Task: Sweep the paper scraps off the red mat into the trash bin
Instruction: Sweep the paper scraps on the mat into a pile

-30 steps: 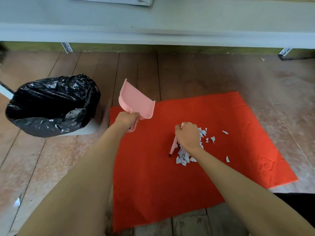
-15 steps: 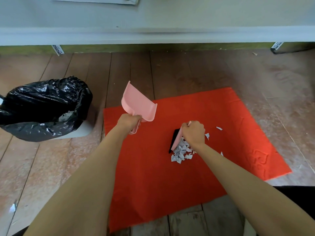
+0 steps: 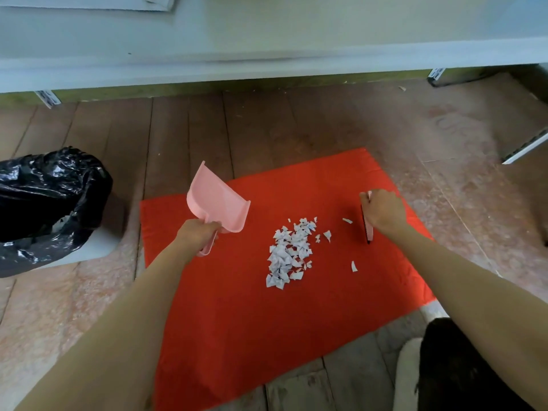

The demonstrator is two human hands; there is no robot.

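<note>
Nearest, two bare forearms reach forward over the red mat, which lies flat on a plank floor. The scraps are on the mat, most of them in one loose white pile near its middle, between the two hands. A few strays lie to the right of the pile, apart from it.

The left hand has its fingers curled round the handle of a pink dustpan. The pan is tilted, its open mouth pointing up and away, over the mat's left part. What shows of its inside is plain pink.

The right hand clenches a small brush with a pink back and dark bristles, seen edge-on, to the right of the pile. Whether the bristles touch the mat cannot be told.

Further left, off the mat and well apart from the pile, the bin stands on the floor. A black bag lines it and folds over its rim. A few pale bits show in the bag's mouth, too small to name.

Beyond, a pale ledge runs across the far side.
</note>
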